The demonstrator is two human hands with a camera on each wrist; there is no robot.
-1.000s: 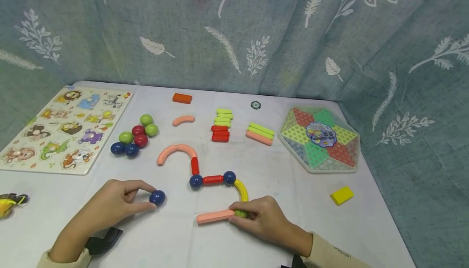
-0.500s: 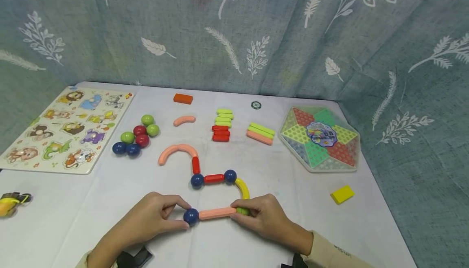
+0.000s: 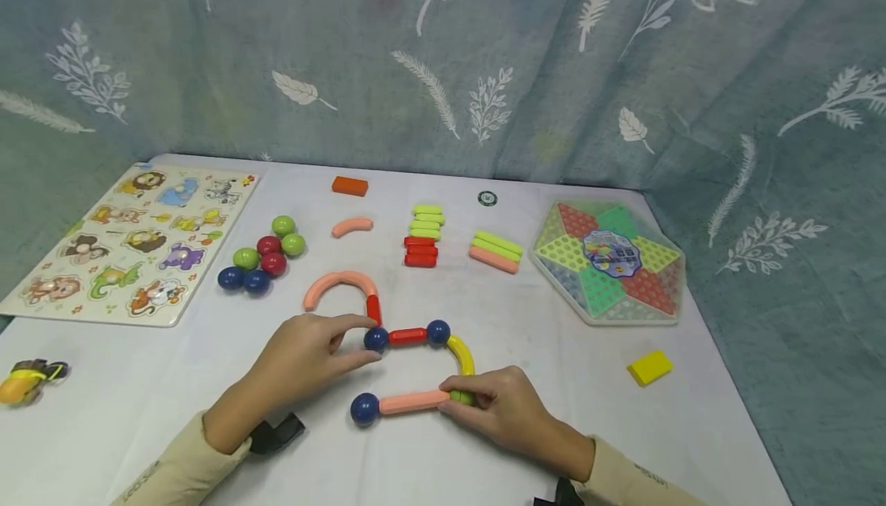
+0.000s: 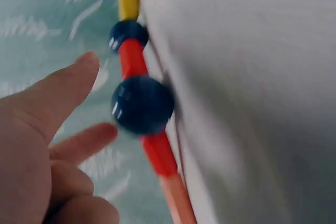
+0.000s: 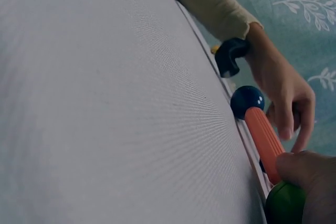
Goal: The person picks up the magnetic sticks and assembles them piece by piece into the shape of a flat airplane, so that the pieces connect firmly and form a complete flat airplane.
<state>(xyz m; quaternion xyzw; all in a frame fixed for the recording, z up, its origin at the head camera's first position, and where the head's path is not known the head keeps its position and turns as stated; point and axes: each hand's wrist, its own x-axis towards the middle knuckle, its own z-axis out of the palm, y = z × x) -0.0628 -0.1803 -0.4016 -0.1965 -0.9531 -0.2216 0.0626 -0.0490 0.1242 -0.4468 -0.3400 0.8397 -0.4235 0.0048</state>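
Observation:
On the white cloth lies a winding line of toy rods and balls. My left hand [image 3: 299, 354] has thumb and index finger spread on either side of a blue ball [image 3: 377, 339]; in the left wrist view a small gap shows between the fingertips and that ball [image 4: 142, 105]. My right hand [image 3: 504, 407] pinches a green ball [image 3: 461, 397] where a straight salmon rod [image 3: 414, 402] meets it. Another blue ball [image 3: 364, 409] sits at that rod's left end. A yellow curved rod [image 3: 462, 355] and a red rod [image 3: 408, 336] continue the line, with salmon curved rods [image 3: 341, 278] beyond.
Left of the line are several loose balls [image 3: 270, 245] and an animal puzzle board [image 3: 181, 275]. Spare rods [image 3: 421, 248] lie behind. A hexagonal game box [image 3: 609, 260] and a yellow block [image 3: 650, 367] are at the right, an orange block [image 3: 350, 186] at the back.
My left hand brought a blue ball to the salmon rod's left end and let it go there. It then moved up to the blue ball by the red rods. My right hand stayed put.

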